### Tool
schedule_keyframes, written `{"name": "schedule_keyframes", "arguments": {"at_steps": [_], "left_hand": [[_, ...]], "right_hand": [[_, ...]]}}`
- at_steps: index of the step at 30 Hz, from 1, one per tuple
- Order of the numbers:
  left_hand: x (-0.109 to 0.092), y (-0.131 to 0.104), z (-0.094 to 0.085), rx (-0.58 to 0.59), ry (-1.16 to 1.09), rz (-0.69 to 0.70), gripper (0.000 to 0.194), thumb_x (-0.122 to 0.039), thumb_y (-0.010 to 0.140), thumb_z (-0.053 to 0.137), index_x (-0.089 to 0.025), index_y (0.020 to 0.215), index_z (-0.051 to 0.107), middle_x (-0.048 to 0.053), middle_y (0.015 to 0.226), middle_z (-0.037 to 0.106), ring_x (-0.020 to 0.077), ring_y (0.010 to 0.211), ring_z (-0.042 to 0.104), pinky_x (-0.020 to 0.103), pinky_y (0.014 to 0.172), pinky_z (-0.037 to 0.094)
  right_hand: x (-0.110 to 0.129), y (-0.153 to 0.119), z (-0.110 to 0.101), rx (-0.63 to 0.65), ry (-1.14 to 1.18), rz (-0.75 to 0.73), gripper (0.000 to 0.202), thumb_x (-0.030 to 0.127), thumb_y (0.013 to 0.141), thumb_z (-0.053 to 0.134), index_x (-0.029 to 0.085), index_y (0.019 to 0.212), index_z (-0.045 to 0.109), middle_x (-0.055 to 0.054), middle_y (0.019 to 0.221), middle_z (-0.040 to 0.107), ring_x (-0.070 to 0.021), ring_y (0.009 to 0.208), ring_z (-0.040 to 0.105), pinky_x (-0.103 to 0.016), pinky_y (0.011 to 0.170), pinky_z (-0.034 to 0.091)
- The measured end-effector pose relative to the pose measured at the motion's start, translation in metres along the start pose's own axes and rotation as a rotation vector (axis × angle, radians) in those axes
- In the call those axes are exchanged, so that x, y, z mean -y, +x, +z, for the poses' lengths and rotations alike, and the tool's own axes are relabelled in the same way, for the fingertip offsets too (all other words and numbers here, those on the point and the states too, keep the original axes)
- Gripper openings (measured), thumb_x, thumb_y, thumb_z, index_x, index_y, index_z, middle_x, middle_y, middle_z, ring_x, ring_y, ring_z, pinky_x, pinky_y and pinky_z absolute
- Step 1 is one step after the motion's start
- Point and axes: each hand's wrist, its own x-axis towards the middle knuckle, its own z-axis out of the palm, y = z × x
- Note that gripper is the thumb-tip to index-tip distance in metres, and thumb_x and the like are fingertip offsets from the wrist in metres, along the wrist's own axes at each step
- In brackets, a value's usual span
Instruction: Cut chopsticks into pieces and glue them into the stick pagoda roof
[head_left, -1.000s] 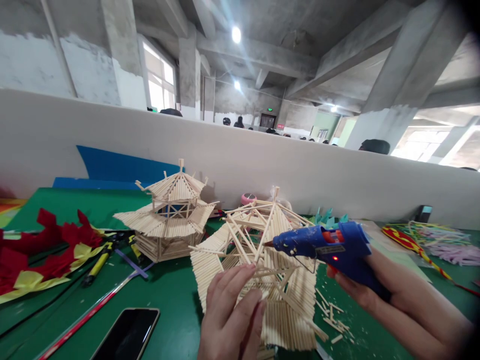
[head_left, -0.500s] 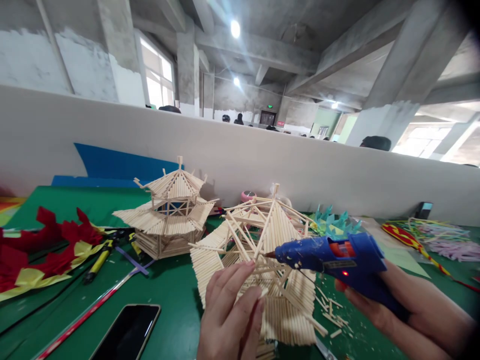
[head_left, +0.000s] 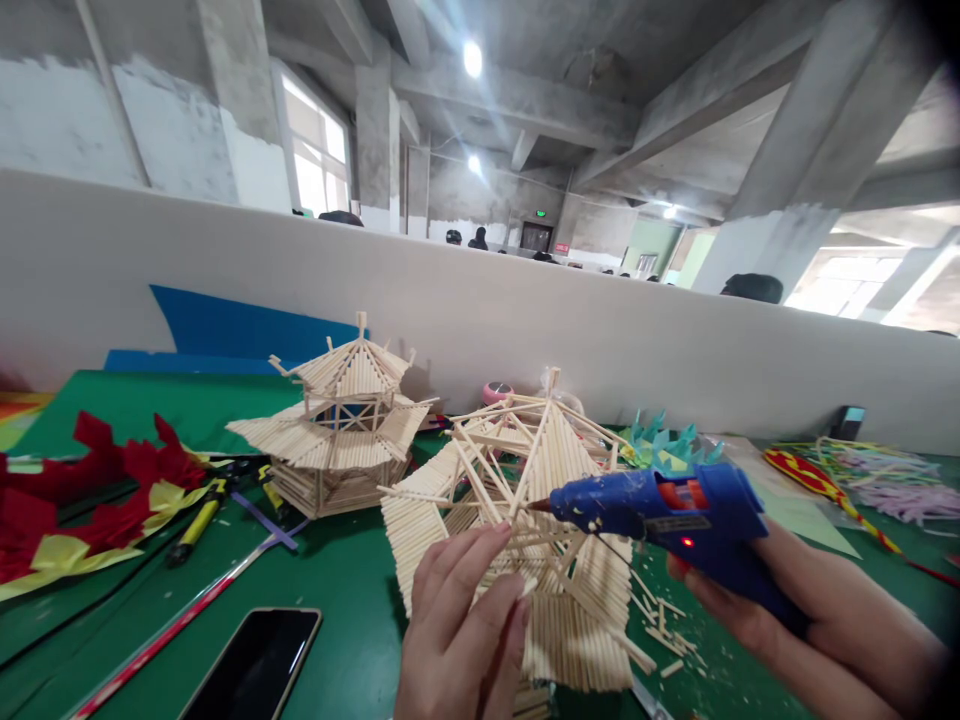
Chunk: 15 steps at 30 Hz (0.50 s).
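My right hand (head_left: 817, 610) is wrapped round the handle of a blue glue gun (head_left: 652, 510), whose red light is lit. The gun's nozzle points left and meets the stick frame of a pagoda model (head_left: 574, 640) made of pale wooden sticks. Part of this model's upper roof is filled with sticks; other sides show bare frame. My left hand (head_left: 457, 620) is closed at the front of the model, fingertips just below the nozzle. What its fingers pinch is hidden. Behind to the left stands a second stick pagoda (head_left: 349, 430), with its roofs covered.
A phone (head_left: 255, 660) lies at the front left, near a red-and-white strip (head_left: 165, 635). Red and yellow paper pieces (head_left: 97, 500) lie at far left. Stick offcuts (head_left: 667, 630) are scattered right of the model. A white partition (head_left: 637, 340) runs behind the green table.
My right hand and the glue gun have shifted very slightly left, the nozzle staying at the same joint. My left hand and the models hold still.
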Motion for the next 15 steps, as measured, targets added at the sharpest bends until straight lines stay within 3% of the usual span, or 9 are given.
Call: {"name": "schedule_keyframes", "arguments": {"at_steps": [2,4,13,15], "left_hand": [[-0.0003,0.0007,0.0001,0.002,-0.005,0.002,0.025,-0.001,0.068,0.054,-0.013,0.090,0.057,0.013,0.113,0.052,0.0265,0.105,0.048,0.043,0.082,0.043],[-0.0006,0.0008,0.0000,0.009,-0.009,0.005,0.025,0.000,0.068,0.055,-0.013,0.089,0.057,0.014,0.114,0.051,0.0271,0.106,0.047,0.044,0.082,0.043],[-0.0007,-0.0011,-0.0003,0.013,-0.003,0.002,0.026,0.000,0.068,0.054,-0.013,0.091,0.056,0.015,0.114,0.051,0.0273,0.106,0.046,0.045,0.082,0.042],[-0.0006,-0.0006,-0.0002,0.010,-0.009,0.006,0.026,0.000,0.068,0.054,-0.012,0.091,0.056,0.015,0.114,0.051,0.0275,0.106,0.047,0.045,0.082,0.042]], "right_hand": [[-0.0007,-0.0022,0.0006,0.127,-0.020,0.032,0.045,0.040,0.080,0.040,0.032,0.124,0.037,-0.003,0.088,0.067,-0.0228,0.071,0.065,-0.028,0.059,0.055],[0.0000,-0.0051,0.0007,0.165,-0.029,0.071,0.046,0.039,0.081,0.039,0.033,0.126,0.032,-0.003,0.088,0.066,-0.0240,0.073,0.064,-0.031,0.061,0.055],[0.0072,-0.0044,-0.0047,0.179,-0.032,0.030,0.039,0.039,0.079,0.041,0.032,0.118,0.043,0.000,0.072,0.066,-0.0211,0.057,0.063,-0.026,0.047,0.053],[0.0084,-0.0006,-0.0065,0.134,-0.043,0.039,0.038,0.038,0.078,0.044,0.031,0.116,0.046,0.000,0.071,0.067,-0.0204,0.057,0.063,-0.026,0.047,0.053]]}}
